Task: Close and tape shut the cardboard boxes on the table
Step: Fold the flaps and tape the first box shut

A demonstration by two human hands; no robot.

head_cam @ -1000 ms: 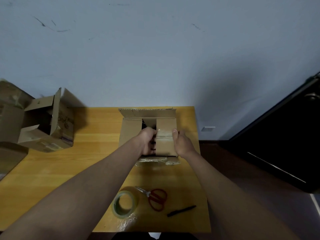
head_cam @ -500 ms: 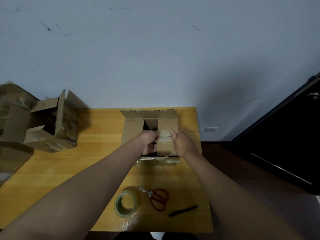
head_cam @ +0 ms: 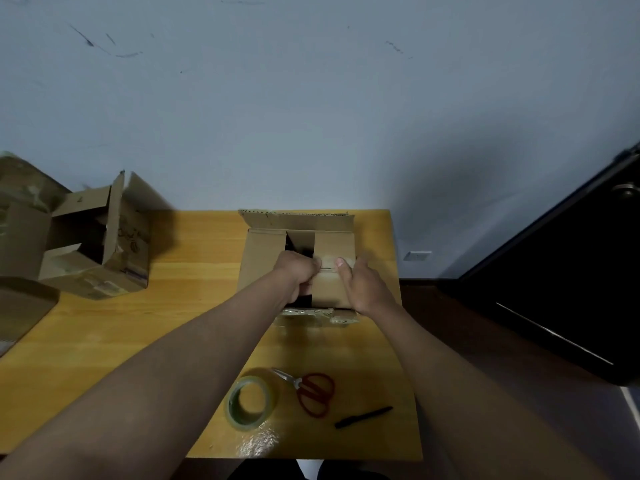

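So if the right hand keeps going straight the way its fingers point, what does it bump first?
The right hand points away from the person, along the box's right flap. Going on, it would probably meet the upright back flap first, though depth is hard to judge.

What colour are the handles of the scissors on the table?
Red, on the scissors beside the tape roll; clearest in the head view.
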